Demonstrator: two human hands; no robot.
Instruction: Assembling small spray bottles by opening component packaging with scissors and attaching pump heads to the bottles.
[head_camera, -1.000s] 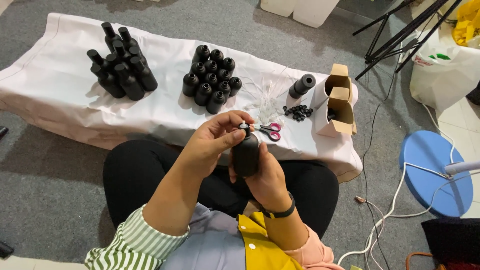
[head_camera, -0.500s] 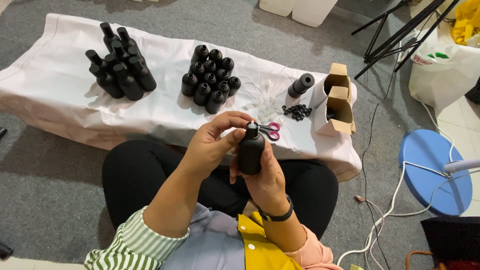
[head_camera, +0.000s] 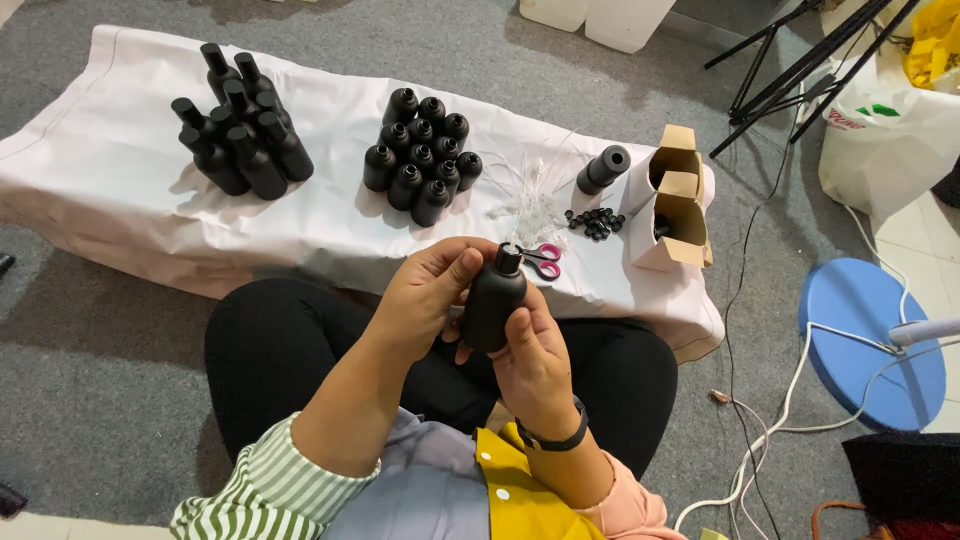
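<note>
Right hand (head_camera: 530, 350) grips black bottle (head_camera: 492, 300) from beneath. Left hand (head_camera: 425, 295), fingers curled, now touches its side, off the cap (head_camera: 508, 259).

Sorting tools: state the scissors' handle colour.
Pink, on the scissors behind the held bottle; head view.

— How do the hands stand at this moment?

— I see the left hand (head_camera: 425, 300) raised before the body, the forearm coming up from a striped sleeve, fingers curled inward and the thumb pointing to the right hand (head_camera: 530, 350).

— And the right one?

— It is lower, palm turned up toward the camera, fingers wrapped closed, a dark band on the wrist. The two hands almost touch.
</note>
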